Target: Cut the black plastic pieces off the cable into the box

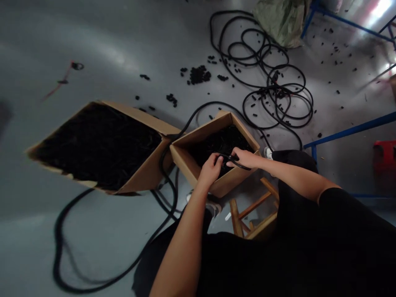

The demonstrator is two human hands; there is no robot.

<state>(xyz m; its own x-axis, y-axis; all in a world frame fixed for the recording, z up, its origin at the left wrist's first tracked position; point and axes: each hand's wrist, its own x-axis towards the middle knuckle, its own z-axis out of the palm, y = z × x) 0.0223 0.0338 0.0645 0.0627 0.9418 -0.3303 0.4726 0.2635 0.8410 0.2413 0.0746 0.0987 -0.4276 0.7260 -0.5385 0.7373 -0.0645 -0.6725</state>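
Both hands meet over the smaller cardboard box [230, 179], which holds many dark pieces. In my right hand [243, 158] are black-handled scissors [236, 162], their blades pointing toward the other hand. My left hand [212, 167] is closed, thumb against fingers, around a small dark piece at the blade tips; its exact shape is hard to make out. A larger cardboard box [142, 171] full of black pieces stands to the left of the smaller one.
Long black hose [216, 103] loops between the boxes and coils on the floor beyond. Small black pieces [199, 75] lie scattered there. A wooden stool [255, 206] stands near my legs; blue metal frames [352, 131] are at right.
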